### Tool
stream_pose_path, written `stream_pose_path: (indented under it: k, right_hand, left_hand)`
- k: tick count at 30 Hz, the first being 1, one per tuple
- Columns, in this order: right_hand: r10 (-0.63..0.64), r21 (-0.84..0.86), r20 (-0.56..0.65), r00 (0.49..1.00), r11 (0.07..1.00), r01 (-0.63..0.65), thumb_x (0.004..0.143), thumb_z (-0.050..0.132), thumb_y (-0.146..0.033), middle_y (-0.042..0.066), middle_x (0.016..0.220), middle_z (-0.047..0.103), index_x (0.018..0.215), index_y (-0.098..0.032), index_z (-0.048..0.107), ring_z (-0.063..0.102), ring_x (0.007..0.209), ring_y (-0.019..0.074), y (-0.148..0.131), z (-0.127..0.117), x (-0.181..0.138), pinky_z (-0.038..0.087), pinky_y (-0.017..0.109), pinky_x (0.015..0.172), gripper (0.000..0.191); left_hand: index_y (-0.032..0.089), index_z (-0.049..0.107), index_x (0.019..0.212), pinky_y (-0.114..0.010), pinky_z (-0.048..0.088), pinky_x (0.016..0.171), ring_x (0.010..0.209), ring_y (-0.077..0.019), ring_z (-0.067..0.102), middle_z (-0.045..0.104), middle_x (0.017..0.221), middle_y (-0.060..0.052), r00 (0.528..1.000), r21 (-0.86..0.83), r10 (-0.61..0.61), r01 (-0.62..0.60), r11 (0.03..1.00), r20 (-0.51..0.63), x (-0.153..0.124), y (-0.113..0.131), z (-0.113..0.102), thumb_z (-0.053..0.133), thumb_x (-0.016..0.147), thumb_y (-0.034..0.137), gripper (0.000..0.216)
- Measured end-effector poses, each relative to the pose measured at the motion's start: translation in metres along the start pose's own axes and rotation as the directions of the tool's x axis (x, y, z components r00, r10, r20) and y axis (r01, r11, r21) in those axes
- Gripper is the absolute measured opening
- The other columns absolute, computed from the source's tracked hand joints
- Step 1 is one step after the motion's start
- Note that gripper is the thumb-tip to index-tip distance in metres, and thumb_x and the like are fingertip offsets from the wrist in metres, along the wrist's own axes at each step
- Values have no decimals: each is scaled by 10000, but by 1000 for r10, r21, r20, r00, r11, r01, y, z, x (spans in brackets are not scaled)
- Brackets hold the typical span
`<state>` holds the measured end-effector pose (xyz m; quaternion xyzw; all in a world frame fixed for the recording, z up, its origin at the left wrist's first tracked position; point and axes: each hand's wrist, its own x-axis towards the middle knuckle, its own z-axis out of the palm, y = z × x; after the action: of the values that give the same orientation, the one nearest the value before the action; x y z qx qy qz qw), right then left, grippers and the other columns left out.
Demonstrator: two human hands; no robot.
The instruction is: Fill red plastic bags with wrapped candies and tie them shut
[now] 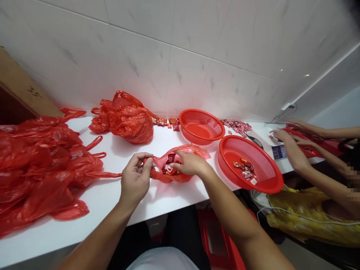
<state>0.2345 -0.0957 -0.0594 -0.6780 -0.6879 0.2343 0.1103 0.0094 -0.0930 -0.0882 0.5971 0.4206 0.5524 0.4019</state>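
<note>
A red plastic bag [187, 177] lies open on the white table, its mouth facing up. Small wrapped packets [170, 168], mostly red and white, show inside it. My left hand [137, 174] is closed, pinching the left edge of this bag between thumb and fingers. My right hand [189, 162] reaches over the right side of the mouth, thumb and forefinger apart above the packets. I see nothing held between them; its other fingers are partly hidden. Just right of it stands a red plastic basket [268, 161] with several small packets [247, 170] in it.
Filled red bags [47, 161] cover the table's left side, and another bag [131, 122] sits near the wall. Behind are a second red basket [201, 129] and loose packets [239, 126]. At far right, other people's hands [284, 138] work over red bags. A cardboard box [25, 82] stands back left.
</note>
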Motion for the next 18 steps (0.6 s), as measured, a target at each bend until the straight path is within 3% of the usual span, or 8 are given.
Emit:
stream_pose_path:
  k: [2, 4, 6, 7, 10, 13, 15, 18]
  right_hand:
    - [-35, 64, -200, 979, 997, 49, 985, 543, -517, 93, 1194, 766, 1361, -261, 661, 711, 1089, 281, 13, -7, -27, 519, 370, 902, 470]
    - [101, 139, -453, 886, 989, -42, 997, 509, -532, 89, 1100, 776, 1234, -240, 716, 722, 995, 258, 36, -6, -48, 517, 368, 904, 428]
    - [292, 238, -571, 767, 953, -186, 919, 587, -643, 115, 1072, 767, 1319, -200, 665, 722, 915, 272, 61, 4, -54, 530, 393, 880, 602]
    - [362, 302, -554, 750, 926, -224, 873, 626, -677, 135, 1122, 757, 1425, -177, 590, 724, 908, 276, 72, 12, -52, 539, 399, 871, 746]
    - [427, 497, -352, 833, 840, -220, 761, 745, -627, 148, 1169, 747, 1550, -157, 454, 731, 892, 265, 89, 38, -28, 569, 370, 795, 963]
    - [370, 622, -213, 904, 765, -166, 735, 737, -494, 72, 872, 753, 1237, -158, 698, 681, 672, 211, 89, 43, -7, 542, 299, 582, 605]
    - [344, 653, -235, 909, 749, -114, 763, 671, -465, 37, 752, 703, 1015, -155, 731, 610, 571, 160, 85, 29, -7, 492, 251, 494, 404]
    - [331, 681, -346, 878, 733, -8, 778, 659, -453, -3, 668, 625, 874, -171, 666, 533, 525, 120, 80, -3, -26, 424, 204, 435, 298]
  left_hand:
    - [193, 665, 1075, -216, 535, 609, 704, -131, 670, 712, 901, -32, 1000, 16, 2, -2, 1000, -19, 1, 0, -7, 679, 945, 400, 244]
    - [192, 669, 1074, -219, 544, 609, 700, -132, 676, 724, 935, -41, 1000, 32, 1, 0, 1000, -22, 3, 0, -14, 698, 930, 404, 257]
    - [191, 672, 1071, -227, 564, 645, 732, -142, 698, 734, 947, -46, 1000, 46, 0, 1, 999, -8, 4, 0, -19, 710, 920, 400, 261]
    - [191, 674, 1070, -232, 571, 664, 746, -146, 707, 738, 955, -48, 1000, 54, 1, -1, 999, 2, 5, -1, -20, 713, 917, 398, 260]
    - [190, 679, 1083, -243, 581, 687, 760, -153, 720, 744, 970, -52, 999, 65, 20, -22, 998, 29, 9, 0, -19, 714, 916, 399, 270]
    - [191, 688, 1104, -244, 588, 692, 798, -161, 723, 739, 973, -51, 998, 62, 51, -53, 997, 31, 16, 3, -21, 728, 906, 402, 292]
    - [193, 688, 1112, -239, 586, 662, 755, -149, 707, 730, 945, -41, 999, 48, 54, -55, 997, 3, 22, 8, -27, 740, 896, 386, 294]
    - [189, 679, 1103, -226, 549, 573, 600, -103, 627, 701, 872, -16, 998, 30, 48, -47, 998, -49, 29, 17, -39, 746, 885, 345, 276]
